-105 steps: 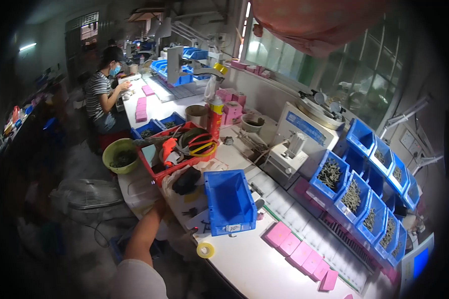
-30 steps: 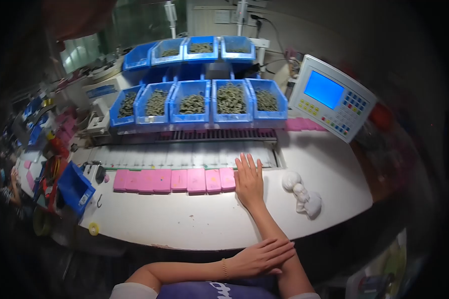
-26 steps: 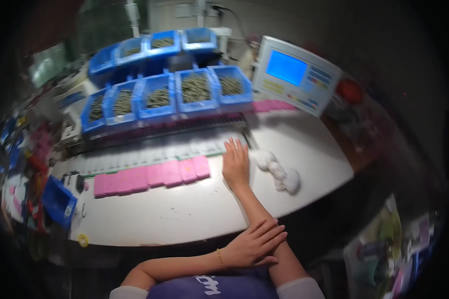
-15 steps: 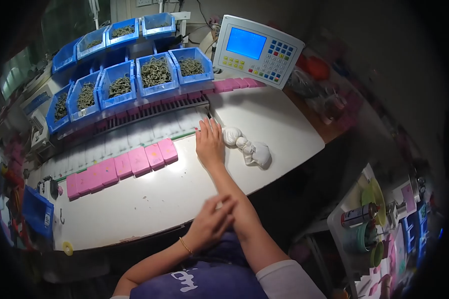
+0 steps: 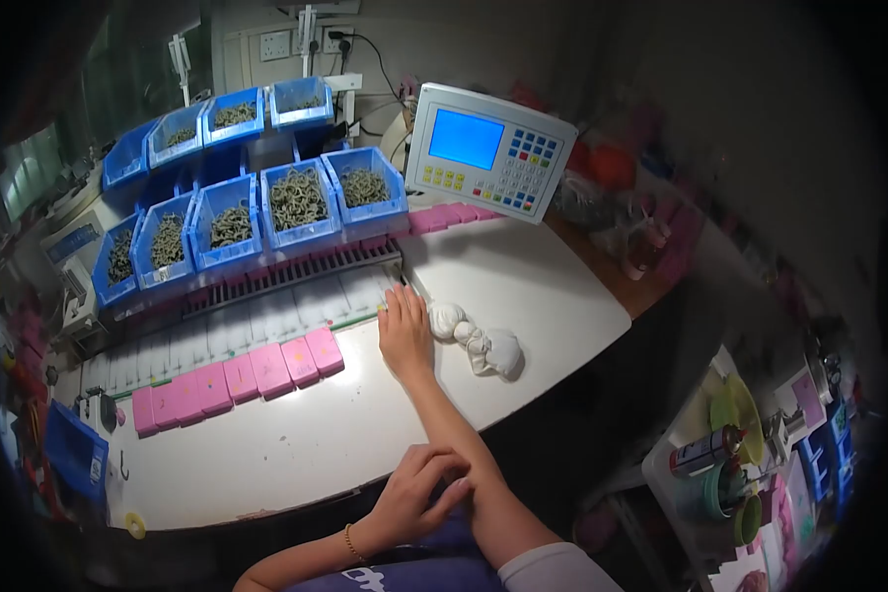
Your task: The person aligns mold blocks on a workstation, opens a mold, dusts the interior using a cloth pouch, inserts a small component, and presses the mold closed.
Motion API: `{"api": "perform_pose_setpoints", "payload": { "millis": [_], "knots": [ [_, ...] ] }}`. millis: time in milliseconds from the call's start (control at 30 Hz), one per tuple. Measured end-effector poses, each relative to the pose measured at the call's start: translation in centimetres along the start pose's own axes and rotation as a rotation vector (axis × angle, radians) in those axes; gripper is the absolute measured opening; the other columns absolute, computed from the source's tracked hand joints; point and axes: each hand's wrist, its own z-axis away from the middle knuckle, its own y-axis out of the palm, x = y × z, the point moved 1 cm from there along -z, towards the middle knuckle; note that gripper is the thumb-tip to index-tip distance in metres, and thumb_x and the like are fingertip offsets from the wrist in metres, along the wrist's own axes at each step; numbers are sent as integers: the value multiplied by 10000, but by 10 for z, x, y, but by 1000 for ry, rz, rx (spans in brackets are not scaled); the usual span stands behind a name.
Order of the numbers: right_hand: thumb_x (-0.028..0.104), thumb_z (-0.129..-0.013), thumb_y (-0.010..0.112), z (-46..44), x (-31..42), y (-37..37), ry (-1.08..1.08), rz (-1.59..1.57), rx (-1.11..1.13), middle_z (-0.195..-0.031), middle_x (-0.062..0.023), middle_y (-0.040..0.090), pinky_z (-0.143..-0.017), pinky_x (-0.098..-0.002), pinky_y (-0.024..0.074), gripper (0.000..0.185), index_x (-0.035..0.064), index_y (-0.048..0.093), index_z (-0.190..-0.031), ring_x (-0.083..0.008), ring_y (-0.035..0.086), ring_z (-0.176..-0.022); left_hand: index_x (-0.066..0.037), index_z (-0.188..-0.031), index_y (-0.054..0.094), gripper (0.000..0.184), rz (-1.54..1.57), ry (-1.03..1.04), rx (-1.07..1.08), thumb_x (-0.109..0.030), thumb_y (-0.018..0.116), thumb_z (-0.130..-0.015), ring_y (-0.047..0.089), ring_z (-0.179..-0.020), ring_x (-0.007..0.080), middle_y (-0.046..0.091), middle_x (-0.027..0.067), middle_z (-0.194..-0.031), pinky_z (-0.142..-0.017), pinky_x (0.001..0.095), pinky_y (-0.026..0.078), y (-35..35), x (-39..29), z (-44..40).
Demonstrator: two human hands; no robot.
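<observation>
My right hand (image 5: pixel 405 328) lies palm down on the white worktop, fingers stretched toward the end of a green strip (image 5: pixel 353 322). Just right of it is a knotted white cloth bundle (image 5: pixel 491 349); whether the hand touches it I cannot tell. My left hand (image 5: pixel 422 493), with a thin bracelet at the wrist, is at my right forearm. Its fingers are bent and the thumb stands apart, with nothing seen in them. Left of my right hand runs a row of pink blocks (image 5: pixel 240 378) along the worktop.
Blue bins (image 5: pixel 299 202) with small greenish hook-like pieces stand in two tiers behind a dark slotted rail (image 5: pixel 301 281). A keypad console (image 5: pixel 491 150) with a lit blue screen is at the back right. Lower right, a side table holds a spray can (image 5: pixel 705 449) and bowls.
The view has tilted up, so the worktop sits lower in the frame. My left hand's fingers have spread a little at the right forearm. My right hand stays beside the cloth bundle.
</observation>
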Motion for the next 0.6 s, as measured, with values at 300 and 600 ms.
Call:
{"api": "perform_pose_setpoints", "payload": {
  "millis": [300,600],
  "knots": [
    [254,-1018,498,-2,-6,5,16,5,-9,-1450,-176,508,-1179,-483,282,405,7,531,-1338,-335,410,-1392,-16,-1051,620,184,-67,-1,-47,-110,680,-905,577,-1077,321,608,141,-1124,-935,396,478,3,15,-9],
    [255,-1017,506,-5,-9,6,32,40,-14,-1450,-169,507,-1177,-485,291,404,8,532,-1336,-331,421,-1382,-23,-1006,640,161,-52,62,-39,-169,650,-939,584,-959,309,607,129,-1092,-850,389,490,-4,8,-23]
  ]
}}
